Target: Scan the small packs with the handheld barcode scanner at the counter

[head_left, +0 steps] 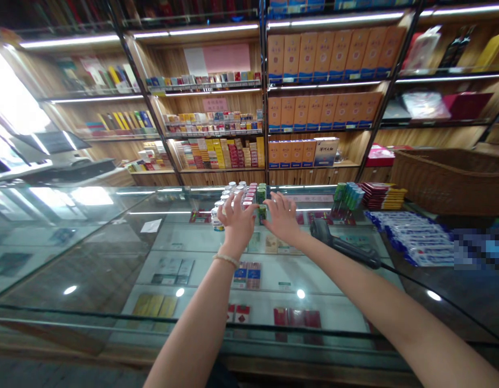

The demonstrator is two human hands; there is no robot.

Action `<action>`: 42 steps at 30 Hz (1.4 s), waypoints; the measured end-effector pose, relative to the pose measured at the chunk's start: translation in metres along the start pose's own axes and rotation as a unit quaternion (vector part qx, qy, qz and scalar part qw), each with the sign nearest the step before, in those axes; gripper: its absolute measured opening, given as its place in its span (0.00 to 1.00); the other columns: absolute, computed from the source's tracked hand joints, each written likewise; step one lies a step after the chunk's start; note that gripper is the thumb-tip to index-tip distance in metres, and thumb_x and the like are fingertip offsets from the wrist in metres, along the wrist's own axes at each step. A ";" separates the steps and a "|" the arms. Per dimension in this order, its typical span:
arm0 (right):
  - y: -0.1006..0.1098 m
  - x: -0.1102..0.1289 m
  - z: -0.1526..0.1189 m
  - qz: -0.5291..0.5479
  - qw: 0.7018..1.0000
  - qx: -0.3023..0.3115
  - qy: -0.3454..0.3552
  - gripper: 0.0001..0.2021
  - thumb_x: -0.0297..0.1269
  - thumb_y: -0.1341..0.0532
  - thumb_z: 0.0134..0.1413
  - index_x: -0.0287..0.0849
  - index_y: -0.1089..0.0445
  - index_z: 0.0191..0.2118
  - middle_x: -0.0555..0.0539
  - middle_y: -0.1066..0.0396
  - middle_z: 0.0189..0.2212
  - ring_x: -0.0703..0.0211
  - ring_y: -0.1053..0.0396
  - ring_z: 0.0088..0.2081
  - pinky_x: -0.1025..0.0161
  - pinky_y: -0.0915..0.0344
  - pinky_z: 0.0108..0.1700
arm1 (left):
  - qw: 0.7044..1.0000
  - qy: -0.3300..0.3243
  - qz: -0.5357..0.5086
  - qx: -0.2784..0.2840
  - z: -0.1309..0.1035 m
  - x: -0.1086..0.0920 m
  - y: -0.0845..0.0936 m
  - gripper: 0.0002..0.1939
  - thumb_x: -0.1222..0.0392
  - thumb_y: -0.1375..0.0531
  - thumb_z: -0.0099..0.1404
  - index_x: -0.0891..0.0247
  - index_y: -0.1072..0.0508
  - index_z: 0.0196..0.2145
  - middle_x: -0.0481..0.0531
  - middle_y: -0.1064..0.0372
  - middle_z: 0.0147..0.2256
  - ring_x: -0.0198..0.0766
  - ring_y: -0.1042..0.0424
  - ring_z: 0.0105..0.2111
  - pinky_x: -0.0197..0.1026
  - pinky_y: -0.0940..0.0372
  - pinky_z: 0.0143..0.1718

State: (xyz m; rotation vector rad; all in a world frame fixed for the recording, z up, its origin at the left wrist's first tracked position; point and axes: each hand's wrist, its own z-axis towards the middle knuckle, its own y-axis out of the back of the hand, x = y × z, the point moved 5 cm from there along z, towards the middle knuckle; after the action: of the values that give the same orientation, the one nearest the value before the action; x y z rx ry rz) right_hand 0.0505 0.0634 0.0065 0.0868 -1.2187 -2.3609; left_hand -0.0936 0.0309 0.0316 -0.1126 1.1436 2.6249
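Observation:
Rows of small lidded bottles stand on the glass counter in front of me: white bottles (pixel 215 220) on the left, pink-lidded ones (pixel 253 189) in the middle, and green ones (pixel 262 189) on the right. At the near end of the green row, one green bottle (pixel 262 214) sits between my two thumbs. My left hand (pixel 238 222) has its fingers spread in front of the white and pink bottles, its thumb reaching the green bottle. From the other side, my right hand (pixel 283 218) has curved, parted fingers, with thumb and index at that bottle. Actual contact is hard to make out.
A black barcode scanner (pixel 344 245) with a cable lies by my right forearm. Beyond it are blue-white packets (pixel 411 234), red and yellow packs (pixel 381 195), more small bottles (pixel 348 194) and a wicker basket (pixel 447 178). Stocked shelves (pixel 265 132) line the back wall.

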 end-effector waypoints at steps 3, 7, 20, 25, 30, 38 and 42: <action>-0.005 0.002 -0.005 0.006 1.000 0.003 -0.018 0.28 0.40 0.35 0.59 0.47 0.36 0.64 0.35 0.45 0.72 0.38 0.51 0.72 0.37 0.52 0.69 | 1.000 -0.005 0.003 -0.007 -0.001 0.001 -0.001 0.18 0.63 0.38 0.63 0.44 0.20 0.48 0.48 0.42 0.71 0.56 0.49 0.72 0.68 0.61 0.70; -0.011 0.001 -0.008 0.019 0.999 0.009 -0.026 0.29 0.40 0.34 0.58 0.48 0.37 0.64 0.34 0.45 0.72 0.38 0.50 0.71 0.37 0.50 0.68 | 1.000 0.000 0.004 0.000 -0.001 0.000 -0.001 0.19 0.64 0.39 0.64 0.45 0.20 0.48 0.50 0.43 0.71 0.56 0.49 0.72 0.69 0.62 0.70; -0.017 -0.003 -0.002 0.014 0.999 0.022 -0.033 0.27 0.34 0.36 0.60 0.48 0.38 0.64 0.37 0.43 0.71 0.41 0.49 0.71 0.38 0.50 0.68 | 1.000 0.003 0.000 0.014 -0.002 0.000 -0.005 0.21 0.64 0.39 0.64 0.44 0.21 0.52 0.51 0.45 0.72 0.57 0.51 0.73 0.71 0.64 0.71; -0.027 -0.006 0.002 0.011 0.999 -0.006 -0.040 0.26 0.32 0.37 0.60 0.49 0.38 0.63 0.37 0.42 0.70 0.42 0.49 0.71 0.39 0.50 0.67 | 0.999 -0.002 0.016 0.028 -0.003 0.001 -0.010 0.24 0.63 0.38 0.65 0.44 0.23 0.57 0.52 0.47 0.73 0.59 0.53 0.74 0.71 0.65 0.71; -0.038 -0.010 0.008 0.002 0.998 -0.019 -0.056 0.28 0.30 0.35 0.59 0.50 0.38 0.64 0.39 0.42 0.70 0.43 0.49 0.71 0.40 0.51 0.68 | 0.997 -0.015 0.046 0.054 -0.003 -0.001 -0.014 0.27 0.62 0.38 0.67 0.44 0.27 0.62 0.52 0.54 0.76 0.58 0.58 0.75 0.74 0.67 0.71; -0.050 -0.015 0.021 -0.005 0.998 -0.015 -0.065 0.29 0.32 0.35 0.59 0.51 0.37 0.64 0.38 0.44 0.70 0.41 0.50 0.71 0.37 0.52 0.68 | 0.994 -0.019 0.081 0.065 -0.004 -0.001 -0.018 0.33 0.58 0.36 0.66 0.48 0.33 0.67 0.55 0.59 0.77 0.60 0.63 0.76 0.74 0.70 0.72; -0.056 -0.017 0.028 0.003 0.996 -0.026 -0.080 0.29 0.31 0.35 0.58 0.51 0.37 0.64 0.38 0.44 0.70 0.41 0.51 0.71 0.36 0.52 0.68 | 0.993 -0.013 0.090 0.074 -0.005 -0.002 -0.018 0.34 0.57 0.35 0.65 0.51 0.34 0.68 0.58 0.58 0.76 0.61 0.62 0.76 0.75 0.68 0.72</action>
State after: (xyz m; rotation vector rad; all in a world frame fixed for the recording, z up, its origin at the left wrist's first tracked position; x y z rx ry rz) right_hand 0.0360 0.1191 -0.0233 -0.1253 -1.2275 -2.4314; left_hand -0.0873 0.0385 0.0163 0.0563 1.3936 2.6728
